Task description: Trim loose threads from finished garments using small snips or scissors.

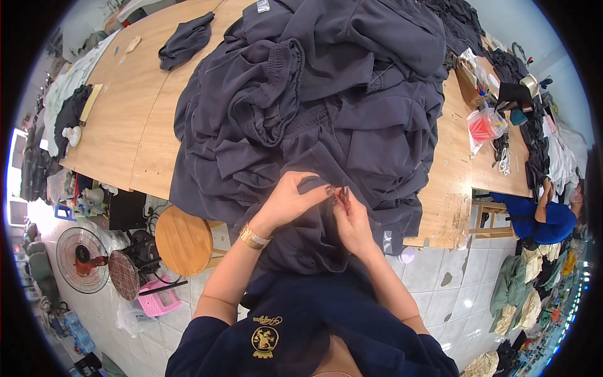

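Note:
A large heap of dark grey garments (389, 138) covers the middle of the table, with gathered elastic waistbands showing. One dark grey garment (308, 235) hangs from the heap over the near edge towards my lap. My left hand (292, 201) pinches a fold of its cloth between thumb and fingers; a gold-coloured band is on that wrist. Just to the right, the fingers of my right hand (352, 220) are curled closed against the same garment, their tips close to my left thumb. Whatever sits between those right fingertips is too small to make out.
The wooden table (119, 132) extends to both sides. A round wooden stool (183, 240), a fan (83, 259) and a pink basket (160, 298) stand at left. Another person in blue (543, 220) sits at right, near a red-filled plastic bag (485, 127).

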`<action>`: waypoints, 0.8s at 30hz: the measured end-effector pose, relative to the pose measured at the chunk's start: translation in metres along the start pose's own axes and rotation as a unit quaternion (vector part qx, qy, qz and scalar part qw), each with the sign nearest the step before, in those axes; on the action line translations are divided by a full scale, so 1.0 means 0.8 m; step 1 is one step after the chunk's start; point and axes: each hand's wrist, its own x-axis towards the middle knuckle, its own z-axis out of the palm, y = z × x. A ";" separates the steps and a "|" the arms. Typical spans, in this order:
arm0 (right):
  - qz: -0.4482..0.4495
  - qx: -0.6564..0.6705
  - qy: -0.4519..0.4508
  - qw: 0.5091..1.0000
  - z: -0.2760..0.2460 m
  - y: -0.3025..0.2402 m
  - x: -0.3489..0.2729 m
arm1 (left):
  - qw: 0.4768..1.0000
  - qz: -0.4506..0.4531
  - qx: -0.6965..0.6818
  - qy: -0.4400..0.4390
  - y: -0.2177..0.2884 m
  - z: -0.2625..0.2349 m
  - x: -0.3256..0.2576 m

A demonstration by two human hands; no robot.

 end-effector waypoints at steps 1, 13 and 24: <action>0.026 0.048 -0.003 0.999 -0.002 0.000 0.001 | 1.000 0.001 0.000 0.002 0.000 -0.002 0.000; -0.111 -0.159 -0.017 0.981 -0.051 -0.026 0.027 | 0.994 -0.068 -0.032 -0.076 0.010 -0.008 0.002; -0.198 -0.323 0.006 0.925 -0.049 -0.030 0.030 | 0.994 -0.057 -0.032 -0.087 0.024 -0.004 0.000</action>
